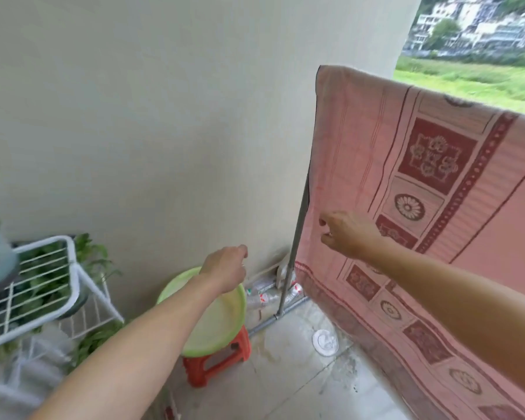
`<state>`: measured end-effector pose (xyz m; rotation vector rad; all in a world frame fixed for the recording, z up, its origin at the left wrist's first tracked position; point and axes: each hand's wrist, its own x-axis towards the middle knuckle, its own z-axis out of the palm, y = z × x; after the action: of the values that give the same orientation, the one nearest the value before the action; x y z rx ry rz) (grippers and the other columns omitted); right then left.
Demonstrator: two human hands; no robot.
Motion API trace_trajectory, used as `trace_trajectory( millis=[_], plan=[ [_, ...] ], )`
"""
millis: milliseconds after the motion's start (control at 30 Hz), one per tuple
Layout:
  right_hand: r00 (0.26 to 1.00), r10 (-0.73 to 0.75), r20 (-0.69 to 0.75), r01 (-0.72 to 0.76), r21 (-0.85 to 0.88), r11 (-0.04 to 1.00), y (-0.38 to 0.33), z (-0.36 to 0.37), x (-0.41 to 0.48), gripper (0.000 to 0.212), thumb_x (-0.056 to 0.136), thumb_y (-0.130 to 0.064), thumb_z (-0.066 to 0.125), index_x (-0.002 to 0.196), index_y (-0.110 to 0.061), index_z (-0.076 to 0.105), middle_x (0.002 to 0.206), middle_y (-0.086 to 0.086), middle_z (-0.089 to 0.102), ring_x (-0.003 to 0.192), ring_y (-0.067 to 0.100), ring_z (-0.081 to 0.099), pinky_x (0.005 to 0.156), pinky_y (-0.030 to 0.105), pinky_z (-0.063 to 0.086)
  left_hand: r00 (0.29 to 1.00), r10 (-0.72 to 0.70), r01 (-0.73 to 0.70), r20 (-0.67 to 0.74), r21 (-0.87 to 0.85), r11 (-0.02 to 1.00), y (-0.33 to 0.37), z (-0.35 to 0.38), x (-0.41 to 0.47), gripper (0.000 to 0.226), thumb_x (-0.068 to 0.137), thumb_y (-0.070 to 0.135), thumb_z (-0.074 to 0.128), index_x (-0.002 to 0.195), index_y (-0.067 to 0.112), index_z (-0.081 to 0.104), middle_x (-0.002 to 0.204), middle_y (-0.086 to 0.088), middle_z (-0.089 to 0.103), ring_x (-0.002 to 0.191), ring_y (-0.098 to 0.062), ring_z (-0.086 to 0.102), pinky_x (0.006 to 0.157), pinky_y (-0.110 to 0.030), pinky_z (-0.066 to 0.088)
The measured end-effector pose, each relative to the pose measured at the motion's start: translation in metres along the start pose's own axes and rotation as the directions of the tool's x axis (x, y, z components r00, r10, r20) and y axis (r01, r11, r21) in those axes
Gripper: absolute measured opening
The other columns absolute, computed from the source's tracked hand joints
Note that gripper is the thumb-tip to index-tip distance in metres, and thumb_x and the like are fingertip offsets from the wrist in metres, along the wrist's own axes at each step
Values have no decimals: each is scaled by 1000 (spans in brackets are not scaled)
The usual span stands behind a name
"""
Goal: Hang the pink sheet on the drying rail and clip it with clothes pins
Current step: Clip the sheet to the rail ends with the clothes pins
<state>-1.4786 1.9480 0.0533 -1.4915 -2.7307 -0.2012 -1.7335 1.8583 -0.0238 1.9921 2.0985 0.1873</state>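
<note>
The pink sheet (361,153) with dark red flower squares hangs draped over the top of the drying rail, whose grey upright post (297,231) shows at the sheet's left edge. My right hand (346,233) reaches to the sheet's left part, fingers curled and touching the cloth; whether it pinches the cloth I cannot tell. My left hand (225,266) hovers left of the post, above the green basin (222,316), with fingers loosely curled and nothing visible in it. No clothes pins are in sight.
The basin rests on a red plastic stool (219,363). A white wire rack (46,283) with potted plants stands at the left. Plastic bottles (264,294) lie by the rail's base against the wall. A white floor drain (325,342) sits on the tiles.
</note>
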Motion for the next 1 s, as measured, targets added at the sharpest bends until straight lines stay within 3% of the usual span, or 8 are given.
trace_trajectory(
  millis=[200, 333, 500, 633, 700, 800, 933, 1000],
  plan=[
    [987, -26, -160, -7, -198, 980, 44, -62, 103, 35, 98, -52, 43, 100, -19, 56, 73, -4, 62, 61, 17, 59, 54, 27, 47, 994, 78, -86, -82, -100, 991, 24, -34, 129, 18, 89, 29, 56, 104, 19, 58, 106, -5, 64, 97, -28, 59, 72, -32, 41],
    [950, -79, -302, 20, -194, 981, 62, -98, 166, 26, 96, -39, 44, 96, -17, 59, 85, 2, 70, 67, 30, 62, 63, 35, 50, 993, 58, -80, -104, -221, 972, 33, -50, 194, 14, 86, 31, 57, 79, 20, 53, 86, 1, 65, 83, -23, 60, 65, -30, 42],
    [872, -89, -481, -4, -191, 982, 79, -158, 238, 25, 96, -34, 46, 103, -17, 64, 104, 6, 68, 85, 36, 63, 68, 35, 41, 993, 18, -76, -119, -502, 862, 43, -75, 270, 12, 82, 19, 58, 86, 22, 69, 80, 6, 65, 75, -17, 62, 70, -31, 52],
    [909, 48, -415, -163, -246, 955, 99, -191, 281, 41, 89, -50, 59, 117, -20, 64, 116, 7, 66, 104, 32, 60, 80, 38, 37, 993, 87, -120, -83, -759, 640, 60, -96, 328, 26, 89, 15, 58, 112, 17, 68, 93, 0, 62, 58, -16, 55, 49, -20, 43],
    [930, 180, -321, -267, -252, 930, 105, -192, 295, 49, 83, -60, 60, 111, -20, 66, 108, 9, 66, 101, 31, 59, 85, 40, 37, 992, 127, -83, -20, -855, 513, 72, -107, 354, 29, 92, 16, 58, 121, 16, 64, 96, 1, 62, 53, -15, 53, 41, -17, 37],
    [923, 307, -231, -351, -178, 919, 112, -187, 307, 43, 80, -59, 61, 98, -22, 71, 94, 9, 66, 85, 30, 56, 77, 37, 37, 963, 254, -20, 88, -918, 395, 89, -117, 386, 30, 93, 20, 59, 122, 19, 63, 101, 1, 66, 54, -13, 55, 42, -17, 35],
    [909, 389, -149, -399, -41, 916, 119, -186, 315, 30, 86, -47, 63, 73, -20, 67, 68, 1, 55, 71, 27, 51, 60, 29, 34, 839, 489, 30, 239, -917, 397, 106, -119, 421, 14, 94, 20, 58, 99, 24, 71, 68, 7, 64, 55, -12, 53, 47, -22, 36],
    [912, 380, -157, -386, -8, 922, 121, -185, 314, 32, 87, -46, 64, 69, -20, 66, 63, 1, 52, 63, 24, 47, 52, 27, 30, 742, 601, 62, 298, -922, 381, 109, -114, 435, 14, 94, 18, 56, 93, 21, 70, 71, 1, 58, 59, -14, 49, 53, -26, 38]
  ],
)
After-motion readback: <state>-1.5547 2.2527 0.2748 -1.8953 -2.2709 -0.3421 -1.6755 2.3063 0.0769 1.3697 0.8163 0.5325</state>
